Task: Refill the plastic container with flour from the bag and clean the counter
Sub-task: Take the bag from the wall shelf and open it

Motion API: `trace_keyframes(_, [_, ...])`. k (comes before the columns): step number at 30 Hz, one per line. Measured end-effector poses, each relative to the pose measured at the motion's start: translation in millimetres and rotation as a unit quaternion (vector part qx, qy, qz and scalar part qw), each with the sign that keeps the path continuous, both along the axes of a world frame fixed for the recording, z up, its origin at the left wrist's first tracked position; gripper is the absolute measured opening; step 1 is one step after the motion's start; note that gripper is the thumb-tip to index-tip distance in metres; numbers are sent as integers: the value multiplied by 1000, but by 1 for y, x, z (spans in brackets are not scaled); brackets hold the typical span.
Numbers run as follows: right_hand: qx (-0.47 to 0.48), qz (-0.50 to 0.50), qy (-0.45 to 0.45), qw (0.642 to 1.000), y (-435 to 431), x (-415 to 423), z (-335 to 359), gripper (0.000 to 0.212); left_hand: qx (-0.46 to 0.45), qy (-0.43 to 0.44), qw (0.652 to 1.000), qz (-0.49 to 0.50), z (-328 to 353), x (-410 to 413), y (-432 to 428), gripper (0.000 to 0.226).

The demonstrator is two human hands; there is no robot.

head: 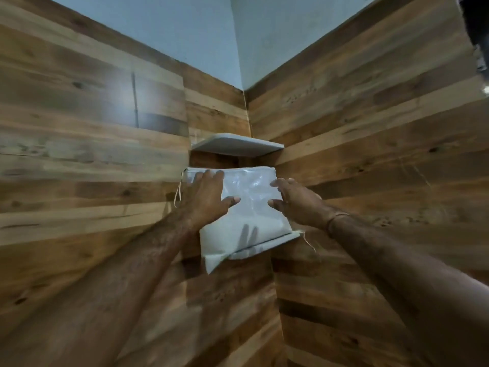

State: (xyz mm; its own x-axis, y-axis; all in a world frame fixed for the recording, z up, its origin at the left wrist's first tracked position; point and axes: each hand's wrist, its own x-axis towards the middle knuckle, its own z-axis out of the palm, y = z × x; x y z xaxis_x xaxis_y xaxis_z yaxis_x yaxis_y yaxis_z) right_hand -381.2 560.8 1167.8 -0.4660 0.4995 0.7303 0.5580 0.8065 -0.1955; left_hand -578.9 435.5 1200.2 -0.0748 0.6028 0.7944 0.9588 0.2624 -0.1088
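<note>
Hands flat on blurred flour bag

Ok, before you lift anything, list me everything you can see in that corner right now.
Flour bag: one, white with a clear glossy upper part, standing on the lower corner shelf, its bottom edge hanging over the front.
Loose strings: two, pale, one at the bag's upper left corner, one at its lower right.
Corner shelves: two, white, one above the bag and one under it.
Wall panels: wood-grain brown, both sides of the corner.
Upper wall: pale blue-grey, above the panels.
Left hand: flat against the bag's left side.
Right hand: on the bag's right side, thin band at the wrist.
</note>
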Motion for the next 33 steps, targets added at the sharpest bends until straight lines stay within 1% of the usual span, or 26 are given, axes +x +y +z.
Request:
trace_keyframes(3, [23,-28,-18,999,32,-46,30,61,21,108,993,31,26,-32,34,65])
trace_keyframes(5, [42,-41,-39,997,51,-73,51,63,21,144,988,54,39,-52,50,64])
trace_keyframes(8, [47,-35,-61,996,73,-106,80,63,20,142,987,72,48,-78,67,63])
trace_keyframes(11, [43,-36,-95,994,93,-133,100,64,51,144,986,70,50,-96,76,58])
trace_keyframes(13, [54,-60,-116,990,100,-136,108,64,77,149,984,54,51,-100,81,54])
trace_keyframes(17, [73,-158,-153,973,103,-110,112,48,105,169,979,39,54,-89,87,53])
trace_keyframes(19, [90,-188,-147,967,96,-90,107,48,110,175,978,28,54,-80,82,54])
trace_keyframes(21, [106,-185,-139,967,92,-83,100,51,117,172,978,9,54,-82,79,55])
trace_keyframes(23, [134,-177,-135,966,85,-74,97,46,126,176,976,-17,55,-86,78,55])
trace_keyframes(24, [153,-190,-138,960,84,-67,98,40,131,189,973,-29,56,-87,76,55])
trace_keyframes(26, [181,-245,-149,941,74,-45,101,34,137,208,967,-50,57,-81,67,58])
trace_keyframes(29, [203,-292,-134,925,47,-5,96,37,149,219,962,-67,58,-58,48,61])
trace_keyframes(33, [215,-310,-77,923,8,50,82,47,170,224,954,-98,52,-24,27,59])
